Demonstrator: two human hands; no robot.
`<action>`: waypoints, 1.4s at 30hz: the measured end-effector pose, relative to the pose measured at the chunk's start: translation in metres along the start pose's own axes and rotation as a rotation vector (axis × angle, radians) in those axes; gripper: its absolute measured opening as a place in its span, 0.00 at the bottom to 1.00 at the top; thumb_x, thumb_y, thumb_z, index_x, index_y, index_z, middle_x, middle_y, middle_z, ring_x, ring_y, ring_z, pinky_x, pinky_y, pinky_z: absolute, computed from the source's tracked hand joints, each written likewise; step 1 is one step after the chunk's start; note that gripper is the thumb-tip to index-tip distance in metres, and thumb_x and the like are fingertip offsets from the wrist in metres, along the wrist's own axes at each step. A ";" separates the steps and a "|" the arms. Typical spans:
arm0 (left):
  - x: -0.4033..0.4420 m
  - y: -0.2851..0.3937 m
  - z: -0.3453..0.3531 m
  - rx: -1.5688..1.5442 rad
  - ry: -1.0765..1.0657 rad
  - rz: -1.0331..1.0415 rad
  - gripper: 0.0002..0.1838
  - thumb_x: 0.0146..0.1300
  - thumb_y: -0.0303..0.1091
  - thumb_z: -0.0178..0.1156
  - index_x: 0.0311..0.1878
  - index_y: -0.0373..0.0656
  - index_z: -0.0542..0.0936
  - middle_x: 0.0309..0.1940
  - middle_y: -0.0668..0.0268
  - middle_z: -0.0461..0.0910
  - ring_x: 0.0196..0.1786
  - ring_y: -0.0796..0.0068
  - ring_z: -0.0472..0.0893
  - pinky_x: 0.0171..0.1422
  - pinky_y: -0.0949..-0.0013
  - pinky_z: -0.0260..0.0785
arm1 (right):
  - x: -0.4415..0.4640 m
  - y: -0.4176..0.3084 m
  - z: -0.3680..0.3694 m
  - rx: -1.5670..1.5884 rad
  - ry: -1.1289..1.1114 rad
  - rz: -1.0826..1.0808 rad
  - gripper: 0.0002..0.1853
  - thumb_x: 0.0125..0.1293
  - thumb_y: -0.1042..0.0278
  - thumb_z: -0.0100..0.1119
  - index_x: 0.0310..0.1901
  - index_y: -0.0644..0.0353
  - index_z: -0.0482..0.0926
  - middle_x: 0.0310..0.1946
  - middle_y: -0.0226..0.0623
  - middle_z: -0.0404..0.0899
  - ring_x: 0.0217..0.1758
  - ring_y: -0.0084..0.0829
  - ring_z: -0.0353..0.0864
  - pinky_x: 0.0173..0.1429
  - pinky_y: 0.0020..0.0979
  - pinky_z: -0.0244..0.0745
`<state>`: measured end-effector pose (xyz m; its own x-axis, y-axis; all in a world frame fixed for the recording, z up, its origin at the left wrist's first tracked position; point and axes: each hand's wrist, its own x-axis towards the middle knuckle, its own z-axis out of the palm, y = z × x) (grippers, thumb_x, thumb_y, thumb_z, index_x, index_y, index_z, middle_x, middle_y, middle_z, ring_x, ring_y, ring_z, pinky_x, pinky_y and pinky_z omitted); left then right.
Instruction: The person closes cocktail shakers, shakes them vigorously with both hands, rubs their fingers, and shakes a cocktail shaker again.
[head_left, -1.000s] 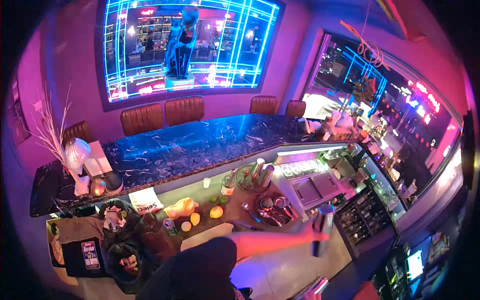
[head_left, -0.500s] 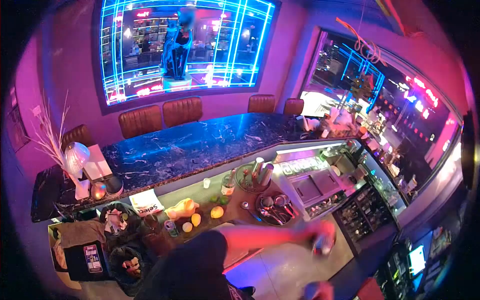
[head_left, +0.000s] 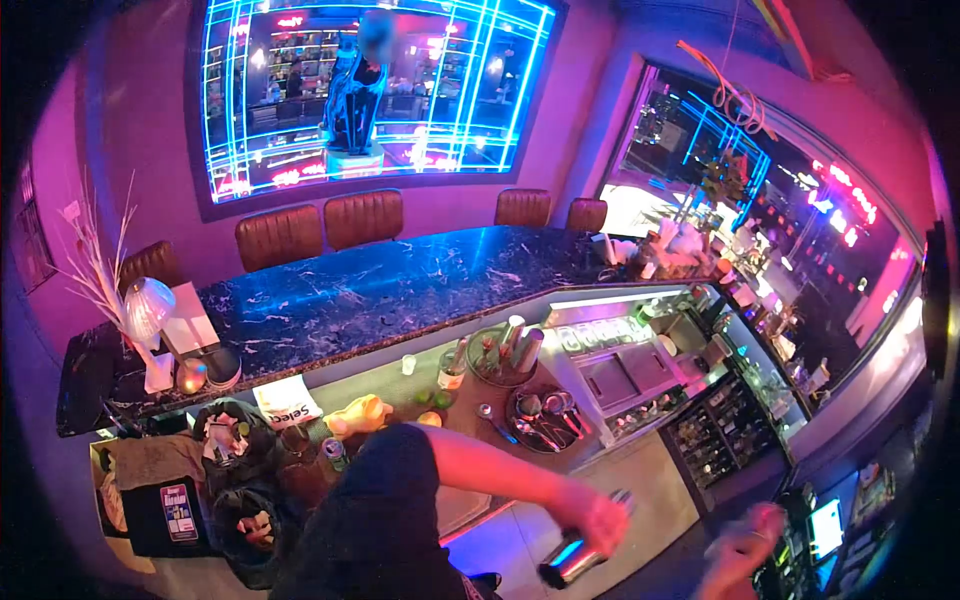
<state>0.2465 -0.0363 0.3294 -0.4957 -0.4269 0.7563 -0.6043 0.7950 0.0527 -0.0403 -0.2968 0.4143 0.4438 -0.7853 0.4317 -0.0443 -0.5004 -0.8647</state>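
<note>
My left arm reaches across from a dark sleeve, and my left hand [head_left: 600,522] is wrapped around a shiny metal cocktail shaker [head_left: 567,563]. The shaker is tilted over the floor, one end showing below the hand and the other above it. To the right, apart from the shaker, is my right hand [head_left: 745,545], smeared by motion; whether it holds anything is unclear. Beyond my left forearm, a round tray [head_left: 548,440] of bar tools rests on the work counter. Behind that tray stand metal tins [head_left: 528,350] on another tray.
A bottle [head_left: 452,372], limes [head_left: 441,399], a yellow bag [head_left: 358,416] and a can [head_left: 334,453] sit on the counter. Black-lined bins [head_left: 245,525] are at left. The marble bar top [head_left: 370,285] runs behind, with a steel ice well [head_left: 625,375] at right.
My left hand has moved down and left with the shaker, which now shows more of its length. My right hand has swung up and to the right, away from it.
</note>
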 end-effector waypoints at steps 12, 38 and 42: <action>0.024 0.019 -0.053 0.414 0.221 -0.001 0.26 0.52 0.41 0.80 0.52 0.45 0.80 0.48 0.65 0.84 0.52 0.66 0.82 0.53 0.56 0.77 | -0.057 -0.053 -0.004 -0.330 -0.283 -0.207 0.25 0.67 0.52 0.71 0.58 0.60 0.81 0.51 0.50 0.86 0.49 0.47 0.86 0.58 0.47 0.81; -0.061 0.076 -0.034 -0.693 0.360 -1.414 0.46 0.53 0.68 0.77 0.63 0.39 0.78 0.52 0.66 0.82 0.54 0.70 0.79 0.62 0.62 0.73 | -0.172 0.037 0.012 0.382 -0.424 0.528 0.33 0.63 0.46 0.64 0.65 0.58 0.77 0.56 0.46 0.84 0.61 0.49 0.83 0.68 0.54 0.77; -0.119 0.118 0.035 -0.604 0.047 -1.708 0.30 0.71 0.59 0.63 0.59 0.40 0.82 0.48 0.68 0.84 0.49 0.74 0.81 0.58 0.64 0.74 | -0.202 0.078 0.016 0.831 -0.437 0.803 0.35 0.74 0.37 0.52 0.69 0.58 0.75 0.60 0.47 0.84 0.64 0.52 0.83 0.71 0.58 0.76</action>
<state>0.2122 0.0935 0.2228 0.3825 -0.8499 -0.3626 -0.0833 -0.4225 0.9025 -0.1192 -0.1709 0.2558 0.8223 -0.4949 -0.2808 0.0688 0.5764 -0.8142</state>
